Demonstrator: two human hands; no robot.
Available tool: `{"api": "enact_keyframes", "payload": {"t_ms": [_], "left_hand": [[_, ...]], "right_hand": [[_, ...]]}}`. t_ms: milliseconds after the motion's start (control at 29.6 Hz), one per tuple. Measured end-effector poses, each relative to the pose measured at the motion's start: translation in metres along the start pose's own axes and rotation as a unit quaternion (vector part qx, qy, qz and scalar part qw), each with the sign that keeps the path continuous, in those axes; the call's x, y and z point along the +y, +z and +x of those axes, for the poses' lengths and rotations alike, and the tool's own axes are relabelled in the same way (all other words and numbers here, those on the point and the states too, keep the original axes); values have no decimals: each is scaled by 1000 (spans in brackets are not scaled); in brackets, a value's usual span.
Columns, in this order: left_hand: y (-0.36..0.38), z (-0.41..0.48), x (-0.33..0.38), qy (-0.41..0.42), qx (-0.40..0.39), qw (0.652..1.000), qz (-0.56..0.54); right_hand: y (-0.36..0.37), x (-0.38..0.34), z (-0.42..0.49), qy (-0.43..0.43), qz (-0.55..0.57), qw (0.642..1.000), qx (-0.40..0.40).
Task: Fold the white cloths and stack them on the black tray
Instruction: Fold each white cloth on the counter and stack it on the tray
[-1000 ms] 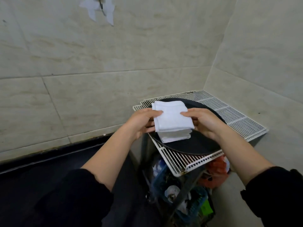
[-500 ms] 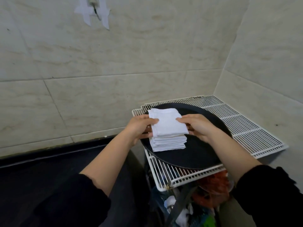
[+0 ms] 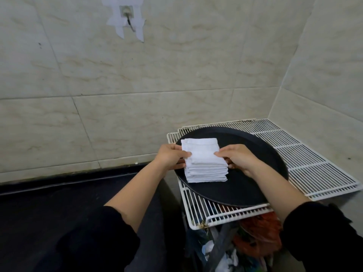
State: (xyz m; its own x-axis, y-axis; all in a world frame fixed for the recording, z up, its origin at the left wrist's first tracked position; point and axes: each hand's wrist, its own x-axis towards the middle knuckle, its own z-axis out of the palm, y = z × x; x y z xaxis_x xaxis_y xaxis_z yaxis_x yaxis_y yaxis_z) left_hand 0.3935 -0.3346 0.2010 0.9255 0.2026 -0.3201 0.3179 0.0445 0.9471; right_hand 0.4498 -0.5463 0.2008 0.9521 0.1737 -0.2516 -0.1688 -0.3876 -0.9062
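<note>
You have nothing to read here: no text, label, brand, number or sign shows on anything in view. The packaging in the clutter at 5 o'clock is too blurred and too small to make out any print.

Both hands (left hand (image 3: 170, 156), right hand (image 3: 238, 158)) gripping stacked white cloths (image 3: 204, 161), black tray (image 3: 255, 185)
</note>
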Motion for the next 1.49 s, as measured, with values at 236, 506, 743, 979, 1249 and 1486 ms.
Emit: {"api": "enact_keyframes", "payload": {"t_ms": [236, 506, 743, 979, 1249, 1486], "left_hand": [[-6, -8, 6, 25, 52, 998, 7], [-34, -35, 17, 85, 123, 989, -22], [-97, -75, 9, 132, 231, 961, 74], [-198, -139, -23, 113, 346, 920, 147], [-326, -242, -85, 54, 430, 886, 163], [-451, -354, -158, 10, 477, 865, 152]], "right_hand": [[-5, -12, -6, -87, -75, 991, 63], [20, -61, -14, -241, -165, 952, 89], [113, -85, -28, -301, -209, 930, -18], [238, -111, -70, -352, -252, 892, -131], [391, -118, -156, -377, -284, 851, -229], [539, -118, -262, -396, -299, 813, -304]]}}
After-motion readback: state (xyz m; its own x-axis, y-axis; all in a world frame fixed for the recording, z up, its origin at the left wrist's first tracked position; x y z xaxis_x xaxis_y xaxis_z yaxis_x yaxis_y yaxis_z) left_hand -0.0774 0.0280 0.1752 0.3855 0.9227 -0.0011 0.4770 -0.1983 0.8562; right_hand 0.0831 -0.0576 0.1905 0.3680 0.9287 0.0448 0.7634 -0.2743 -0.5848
